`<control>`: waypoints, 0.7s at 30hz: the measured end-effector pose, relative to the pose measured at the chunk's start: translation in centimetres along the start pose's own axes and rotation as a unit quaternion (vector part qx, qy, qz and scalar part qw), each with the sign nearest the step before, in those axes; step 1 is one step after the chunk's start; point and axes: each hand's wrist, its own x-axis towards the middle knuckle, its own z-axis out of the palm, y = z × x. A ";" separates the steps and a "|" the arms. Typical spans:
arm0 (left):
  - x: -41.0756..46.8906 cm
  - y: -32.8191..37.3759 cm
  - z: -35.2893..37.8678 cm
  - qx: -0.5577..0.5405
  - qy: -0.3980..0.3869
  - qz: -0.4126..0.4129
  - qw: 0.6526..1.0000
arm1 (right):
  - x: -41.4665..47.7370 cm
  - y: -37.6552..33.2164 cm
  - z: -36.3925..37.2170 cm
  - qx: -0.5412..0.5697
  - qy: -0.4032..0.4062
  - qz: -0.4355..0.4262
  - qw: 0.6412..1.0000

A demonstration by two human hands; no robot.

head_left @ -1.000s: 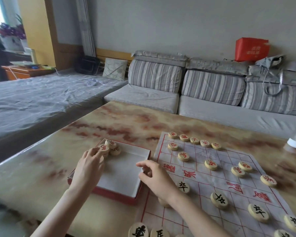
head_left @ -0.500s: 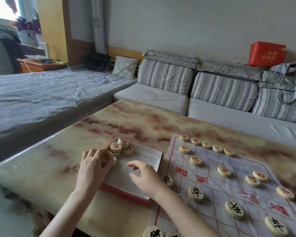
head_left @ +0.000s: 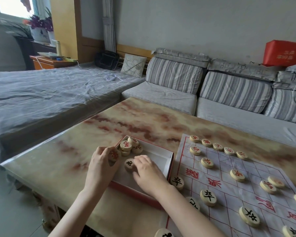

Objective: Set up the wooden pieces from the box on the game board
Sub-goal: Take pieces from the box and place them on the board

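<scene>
Nearest you, the game board [head_left: 229, 194] on the right already has a bunch of black-marked pieces [head_left: 208, 197] sitting on its lines, so that side looks well underway. Just left of it, both your hands are in the box [head_left: 168, 161]. Your left hand [head_left: 101, 165] is gripping a red disc [head_left: 113, 155] at the box's left edge. Your right hand [head_left: 148, 173] has its fingers curled onto a black disc [head_left: 128, 164] on the box floor; can't tell if it's lifted off yet. Past your hands, a small pile [head_left: 129, 145] of a handful of discs sits in the box's far-left corner. That pile plus the two you're holding looks like all that's left to place. Farther out on the board, the red-marked pieces [head_left: 207, 162] are mostly down, though the far row looks only partly filled. Home stretch, I'd say. Everything's on the marble-look table [head_left: 143, 120].
</scene>
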 end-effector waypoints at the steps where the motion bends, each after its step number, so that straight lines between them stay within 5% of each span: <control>1: 0.0 0.0 0.0 0.003 -0.002 0.003 1.000 | -0.4 0.5 -0.2 0.009 0.006 0.015 1.000; 11: 0.1 -0.1 0.0 0.005 -0.008 0.011 1.000 | -0.8 1.6 -0.5 0.141 0.028 0.120 0.982; 21: 0.5 3.3 0.8 -0.053 0.018 0.012 0.998 | -2.4 3.7 -3.2 0.344 0.135 0.155 0.916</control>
